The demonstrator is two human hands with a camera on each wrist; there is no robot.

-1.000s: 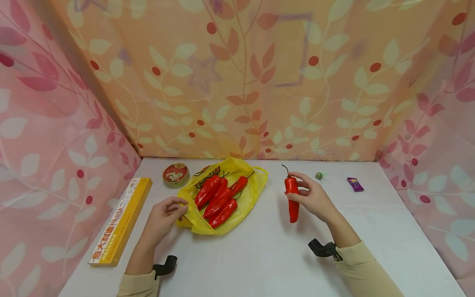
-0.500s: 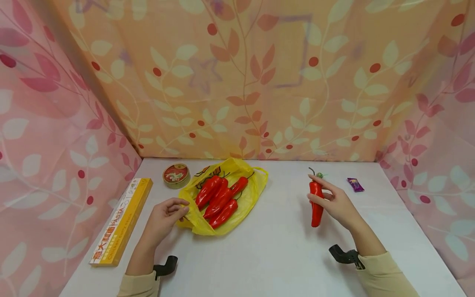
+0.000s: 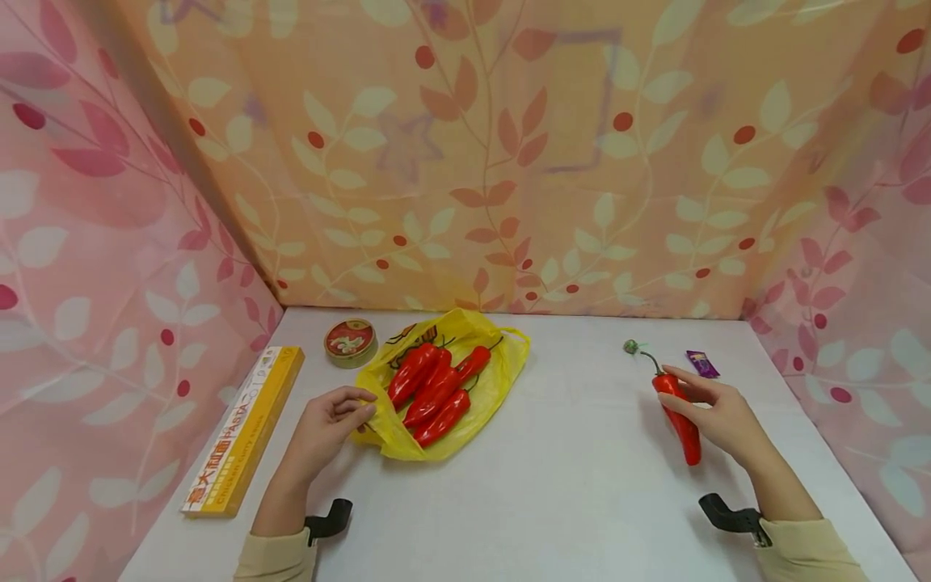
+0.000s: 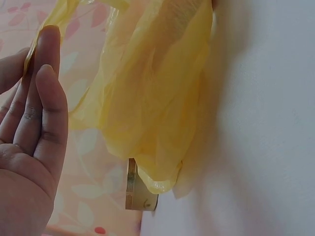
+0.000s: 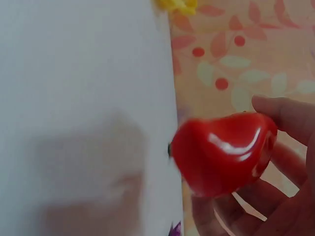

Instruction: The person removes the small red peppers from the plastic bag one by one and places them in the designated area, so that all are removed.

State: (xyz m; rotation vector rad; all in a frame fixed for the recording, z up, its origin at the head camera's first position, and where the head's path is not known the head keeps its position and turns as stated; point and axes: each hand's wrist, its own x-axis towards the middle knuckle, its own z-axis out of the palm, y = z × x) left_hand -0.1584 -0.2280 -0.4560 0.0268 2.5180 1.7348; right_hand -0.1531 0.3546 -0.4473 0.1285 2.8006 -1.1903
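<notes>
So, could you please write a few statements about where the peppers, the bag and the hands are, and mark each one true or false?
1. The right hand holds a red pepper. True.
2. The yellow bag lies empty. False: several red peppers lie on it.
3. The left hand touches the edge of the yellow bag. True.
4. The pasta box lies to the right of the bag. False: it lies to its left, along the table's left edge.
5. The round tin is stacked on the pasta box. False: it sits on the table, beyond the box.
</notes>
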